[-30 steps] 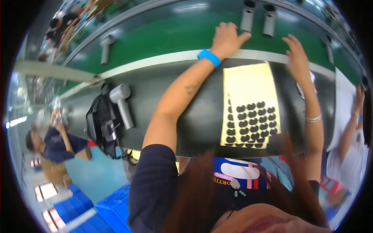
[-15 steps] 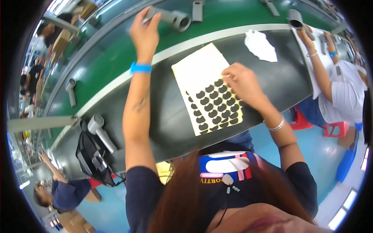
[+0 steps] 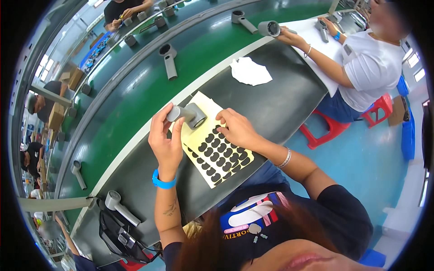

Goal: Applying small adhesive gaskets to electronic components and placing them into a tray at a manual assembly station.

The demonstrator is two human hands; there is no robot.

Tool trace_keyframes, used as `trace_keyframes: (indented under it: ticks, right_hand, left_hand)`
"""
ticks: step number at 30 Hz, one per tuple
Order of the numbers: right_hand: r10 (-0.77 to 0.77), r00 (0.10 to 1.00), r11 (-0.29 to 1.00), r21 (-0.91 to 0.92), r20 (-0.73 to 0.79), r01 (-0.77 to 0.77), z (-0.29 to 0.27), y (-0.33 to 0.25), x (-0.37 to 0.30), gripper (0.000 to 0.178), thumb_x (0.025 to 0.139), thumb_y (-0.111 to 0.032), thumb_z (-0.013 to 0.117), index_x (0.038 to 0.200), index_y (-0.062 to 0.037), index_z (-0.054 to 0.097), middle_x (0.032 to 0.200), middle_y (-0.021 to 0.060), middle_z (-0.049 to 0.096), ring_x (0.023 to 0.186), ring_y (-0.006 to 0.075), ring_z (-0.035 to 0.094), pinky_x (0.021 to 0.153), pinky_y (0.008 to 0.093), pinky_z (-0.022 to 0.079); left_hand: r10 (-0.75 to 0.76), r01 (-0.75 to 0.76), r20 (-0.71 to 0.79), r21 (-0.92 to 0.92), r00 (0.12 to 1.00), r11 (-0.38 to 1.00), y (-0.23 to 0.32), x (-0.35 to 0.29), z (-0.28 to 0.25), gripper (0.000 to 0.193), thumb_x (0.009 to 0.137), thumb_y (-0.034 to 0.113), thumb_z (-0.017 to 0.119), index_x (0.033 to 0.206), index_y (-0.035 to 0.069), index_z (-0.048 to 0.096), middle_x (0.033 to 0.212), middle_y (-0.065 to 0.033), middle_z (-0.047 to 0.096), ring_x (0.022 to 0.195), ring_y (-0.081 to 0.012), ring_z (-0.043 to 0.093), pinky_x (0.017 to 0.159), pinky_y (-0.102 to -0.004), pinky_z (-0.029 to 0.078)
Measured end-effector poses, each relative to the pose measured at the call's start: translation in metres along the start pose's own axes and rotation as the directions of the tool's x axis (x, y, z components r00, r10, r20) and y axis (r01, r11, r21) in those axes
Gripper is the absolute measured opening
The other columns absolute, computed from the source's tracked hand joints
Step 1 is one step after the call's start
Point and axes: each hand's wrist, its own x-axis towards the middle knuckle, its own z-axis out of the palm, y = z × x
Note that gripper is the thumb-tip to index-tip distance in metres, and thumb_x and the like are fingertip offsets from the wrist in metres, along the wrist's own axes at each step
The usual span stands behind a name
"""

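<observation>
the right hand (image 3: pixel 238 129) apparently touches black labels (image 3: pixel 214 156).

Left grip (image 3: pixel 165 142) curls in a hold; right grip (image 3: pixel 239 130) bends inward.

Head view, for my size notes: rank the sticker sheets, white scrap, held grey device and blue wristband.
Largest first:
1. Sticker sheets
2. White scrap and grey device: too alike to rank
3. Blue wristband

The dryer shell (image 3: pixel 191 111) was plain grey. Black stickers (image 3: pixel 214 156) formed rows on pale yellow sheets (image 3: pixel 208 128). The counter (image 3: pixel 275 101) was black; the belt (image 3: pixel 135 92), green.
</observation>
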Motion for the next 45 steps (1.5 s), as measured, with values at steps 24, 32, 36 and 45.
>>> trace_keyframes:
  ticks: [24, 32, 36, 45]
  right_hand:
    - [0.123, 0.990, 0.628, 0.777, -0.064, -0.028, -0.001, 0.034, -0.006, 0.008, 0.088, 0.002, 0.061, 0.093, 0.0002, 0.057, 0.084, -0.0014, 0.060, 0.075, 0.0031, 0.056, 0.070, 0.0171, 0.046]
    - [0.120, 0.989, 0.685, 0.728, -0.081, -0.023, 0.000, 0.043, -0.007, 0.008, 0.087, 0.002, 0.062, 0.094, 0.0011, 0.058, 0.085, 0.0009, 0.062, 0.079, 0.0045, 0.058, 0.072, 0.0180, 0.047]
    - [0.126, 0.989, 0.650, 0.760, -0.075, -0.025, -0.011, 0.038, -0.010, 0.007, 0.087, 0.001, 0.063, 0.093, 0.0009, 0.059, 0.086, 0.0017, 0.063, 0.079, 0.0053, 0.059, 0.072, 0.0188, 0.048]
    - [0.016, 0.978, 0.597, 0.786, -0.210, 0.159, -0.068, -0.026, -0.039, 0.023, 0.084, 0.007, 0.062, 0.104, -0.0003, 0.053, 0.089, 0.0046, 0.060, 0.086, 0.0109, 0.059, 0.081, 0.0234, 0.047]
  left_hand:
    - [-0.082, 0.084, 0.020, -0.123, 0.996, 0.989, 0.007, -0.011, 0.008, 0.034, 0.083, -0.001, 0.066, 0.116, -0.001, 0.057, 0.115, -0.0127, 0.059, 0.102, -0.0216, 0.061, 0.088, -0.0328, 0.051]
    - [0.134, -0.142, 0.130, 0.054, 0.982, 0.988, 0.026, -0.014, 0.010, 0.034, 0.070, -0.008, 0.069, 0.103, -0.001, 0.063, 0.102, -0.0151, 0.067, 0.095, -0.0284, 0.065, 0.083, -0.0344, 0.050]
    - [0.070, -0.068, 0.262, -0.017, 0.962, 0.998, 0.027, -0.018, 0.011, 0.036, 0.074, -0.010, 0.066, 0.109, -0.003, 0.061, 0.111, -0.0148, 0.063, 0.105, -0.0249, 0.060, 0.090, -0.0340, 0.049]
    - [-0.074, 0.114, 0.283, -0.129, 0.956, 0.985, 0.033, -0.025, 0.012, 0.040, 0.071, -0.012, 0.068, 0.109, -0.002, 0.063, 0.115, -0.0135, 0.063, 0.074, -0.0094, 0.060, 0.063, -0.0215, 0.051]
